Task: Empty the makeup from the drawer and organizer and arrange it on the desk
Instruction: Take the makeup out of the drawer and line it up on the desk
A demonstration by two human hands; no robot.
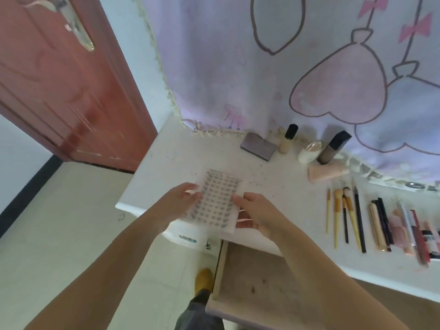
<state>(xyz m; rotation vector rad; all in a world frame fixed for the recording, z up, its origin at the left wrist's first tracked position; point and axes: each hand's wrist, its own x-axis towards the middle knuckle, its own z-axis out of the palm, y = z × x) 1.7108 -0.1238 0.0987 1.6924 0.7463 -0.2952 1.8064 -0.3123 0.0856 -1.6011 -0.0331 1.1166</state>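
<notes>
A flat white tray of false lashes [215, 200], with several rows of small dark clusters, lies tilted over the front left part of the white desk [281, 186]. My left hand [181, 198] holds its left edge, thumb on top. My right hand [256, 214] grips its right edge, fingers curled under it. Below the desk the drawer [257, 279] stands pulled out, its visible bottom bare. Several brushes and pencils [347, 217] lie in a row on the right, with lip products [409, 232] beside them.
At the back of the desk stand a grey palette [258, 146], a beige bottle with a black cap [287, 139], a white compact [309, 151], a dark-capped foundation bottle [333, 147] and a lying pink tube [327, 173]. A printed cloth [285, 67] hangs behind. A brown door [66, 86] is left.
</notes>
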